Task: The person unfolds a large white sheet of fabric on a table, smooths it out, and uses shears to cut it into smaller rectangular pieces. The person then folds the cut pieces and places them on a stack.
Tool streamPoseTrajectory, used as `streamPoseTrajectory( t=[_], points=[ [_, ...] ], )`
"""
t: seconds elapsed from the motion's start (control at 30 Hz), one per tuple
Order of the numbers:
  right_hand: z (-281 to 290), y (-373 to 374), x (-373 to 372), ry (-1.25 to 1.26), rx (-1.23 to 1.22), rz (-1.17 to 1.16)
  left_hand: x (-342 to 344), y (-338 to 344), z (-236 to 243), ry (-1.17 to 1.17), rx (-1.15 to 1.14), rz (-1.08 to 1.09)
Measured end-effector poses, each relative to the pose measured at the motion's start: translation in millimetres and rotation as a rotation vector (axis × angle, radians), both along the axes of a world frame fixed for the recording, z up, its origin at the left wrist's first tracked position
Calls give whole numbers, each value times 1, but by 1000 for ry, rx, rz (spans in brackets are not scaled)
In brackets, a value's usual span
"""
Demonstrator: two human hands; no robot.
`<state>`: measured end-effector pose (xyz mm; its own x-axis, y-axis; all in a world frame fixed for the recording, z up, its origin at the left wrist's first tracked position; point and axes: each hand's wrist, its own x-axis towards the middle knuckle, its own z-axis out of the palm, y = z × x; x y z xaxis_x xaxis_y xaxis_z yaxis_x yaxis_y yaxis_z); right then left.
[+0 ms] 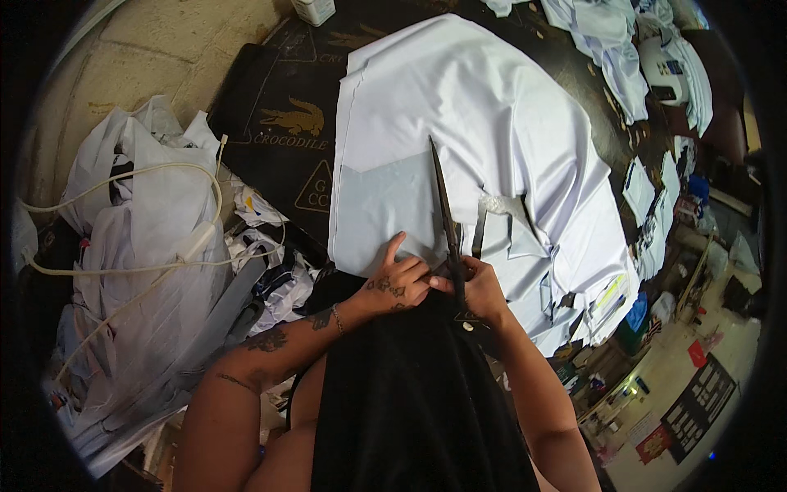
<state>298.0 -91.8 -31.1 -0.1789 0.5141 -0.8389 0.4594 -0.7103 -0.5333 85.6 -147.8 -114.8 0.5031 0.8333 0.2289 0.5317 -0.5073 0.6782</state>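
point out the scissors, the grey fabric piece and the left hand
scissors [443,205], head view, middle of the long dark blades
grey fabric piece [385,209], head view, its flat centre
left hand [396,283], head view, back of the hand

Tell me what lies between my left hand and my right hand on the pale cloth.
In the head view, nothing but the scissors: left hand and right hand nearly meet at the handles on the pale cloth.

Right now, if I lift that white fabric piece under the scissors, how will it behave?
The white fabric piece probably flops and folds: it drapes in soft creases over the table edge. Likely light, and its smooth sheen suggests it slides easily.
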Motion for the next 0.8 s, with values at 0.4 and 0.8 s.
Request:
streamPoseTrajectory(
  t=[0.4,0.8],
  points=[
    [46,311,61,-207,216,1389,35,21,1,212,-41,456],
    [29,309,-20,-101,188,1472,44,10,-18,275,39,495]
  ],
)
